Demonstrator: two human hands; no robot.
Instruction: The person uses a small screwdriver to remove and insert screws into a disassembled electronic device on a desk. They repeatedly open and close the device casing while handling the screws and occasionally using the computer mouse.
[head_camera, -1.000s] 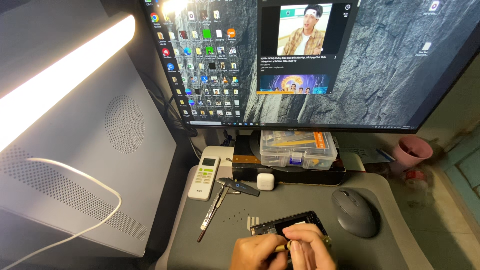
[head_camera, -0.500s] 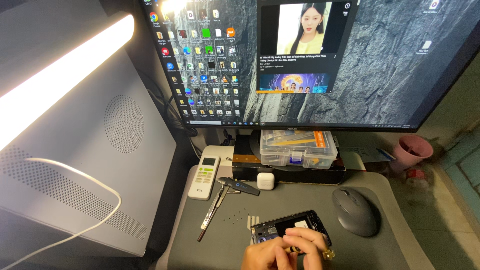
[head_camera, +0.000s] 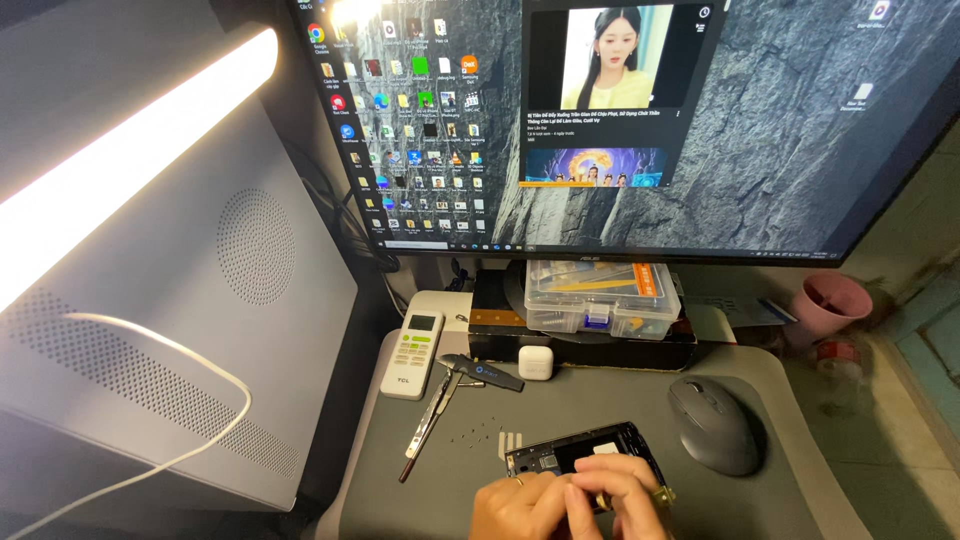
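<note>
- From the head view, both hands sit at the near edge of the grey mat (head_camera: 420, 500) on the surface, bunched together over the near end of an opened phone (head_camera: 580, 452), its back off and its dark insides showing.
- The left hand (head_camera: 520, 505) lies palm down, fingers curled in and resting on the phone's near left corner; a ring shows on one finger. It seems to steady the phone rather than grip it.
- The right hand (head_camera: 625, 495) is hunched just beside it, fingers pinched tight over the phone's near right part. Whether something small is held in that pinch I cannot tell; the fingertips hide it.
- Risk, as I judge it: tiny screws (head_camera: 475, 435) lie loose on the mat just left of the phone. A sweep of the left wrist could scatter them.
- A slip of the pinching fingers could dig into the exposed board or tear a thin cable, since the hands cover the very spot they press on.
- Tweezers (head_camera: 432, 425) and a dark pry tool (head_camera: 485, 373) lie farther left, near a white remote (head_camera: 412, 352); an elbow could knock them off.
- A black mouse (head_camera: 712, 425) rests to the right, well apart; a white earbud case (head_camera: 536, 362) and a clear parts box (head_camera: 600, 298) stand farther back under the monitor (head_camera: 640, 120).
</note>
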